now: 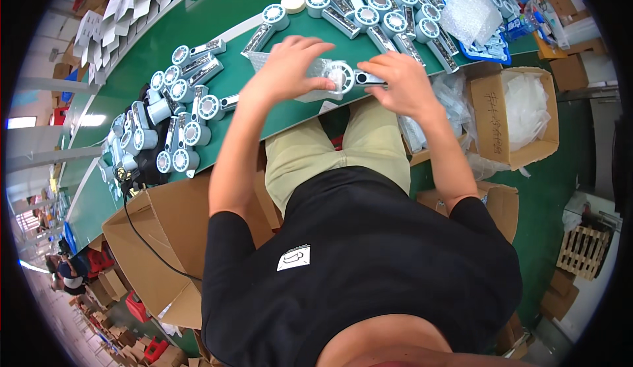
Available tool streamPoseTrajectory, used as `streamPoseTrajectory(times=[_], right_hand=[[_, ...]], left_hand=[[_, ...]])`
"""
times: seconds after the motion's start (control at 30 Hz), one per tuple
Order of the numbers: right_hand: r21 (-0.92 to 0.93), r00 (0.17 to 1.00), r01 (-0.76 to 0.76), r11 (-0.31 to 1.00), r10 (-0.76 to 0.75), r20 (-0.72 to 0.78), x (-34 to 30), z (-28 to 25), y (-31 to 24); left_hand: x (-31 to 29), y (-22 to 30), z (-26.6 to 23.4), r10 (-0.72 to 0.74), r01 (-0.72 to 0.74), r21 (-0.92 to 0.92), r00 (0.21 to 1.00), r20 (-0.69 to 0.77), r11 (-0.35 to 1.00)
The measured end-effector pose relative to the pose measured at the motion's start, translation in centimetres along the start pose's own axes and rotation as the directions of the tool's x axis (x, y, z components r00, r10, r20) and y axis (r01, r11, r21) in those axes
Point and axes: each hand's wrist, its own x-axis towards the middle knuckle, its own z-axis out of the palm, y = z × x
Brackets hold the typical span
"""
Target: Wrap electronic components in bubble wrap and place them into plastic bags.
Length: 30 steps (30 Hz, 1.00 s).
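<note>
Over the near edge of the green table I hold a light-blue device with a round vented head and a straight handle, shaped like a hair dryer. My right hand is closed around its handle, which shows a dark inset. At the head, my left hand curves its fingers and thumb around a clear bubble-wrap bag. The bag lies against the head; how far it covers it is hard to tell. Several similar light-blue devices lie in rows beyond my right hand, and more are grouped at the left.
A blue tray at the far right holds bubble wrap and small parts. A cream-coloured disc lies on the table. Open cardboard boxes with plastic bags stand right; a large box stands left, crossed by a black cable.
</note>
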Motion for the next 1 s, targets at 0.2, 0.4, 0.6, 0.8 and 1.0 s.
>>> streamPoseTrajectory(times=[0.2, 0.4, 0.6, 0.8, 1.0], right_hand=[[0.116, 0.969, 0.014, 0.993, -0.042, 0.243, 3.4, -5.0, -0.2], [0.248, 0.826, -0.017, 0.969, -0.126, 0.549, 6.1, -8.7, -1.1], [0.479, 0.767, 0.066, 0.875, -0.352, 0.537, 6.8, -9.8, -2.4], [0.551, 0.836, 0.184, 0.814, -0.425, 0.348, 6.2, -9.9, -2.8], [0.461, 0.815, 0.283, 0.841, -0.464, 0.347, 5.1, -10.5, -5.6]], left_hand=[[1.7, -1.2, -0.8, 0.152, 0.174, -0.536, 0.846, 0.51, 0.826], [-0.4, -1.1, 0.1, 0.109, 0.447, -0.739, 0.816, 0.568, 0.504], [-3.3, -1.6, 2.8, 0.344, 0.613, -0.77, 0.772, 0.535, -0.178], [-4.0, -1.0, 2.8, 0.302, 0.5, -0.864, 0.834, 0.462, -0.058], [-2.5, 1.9, 0.8, 0.212, 0.479, -0.878, 0.857, 0.469, 0.007]])
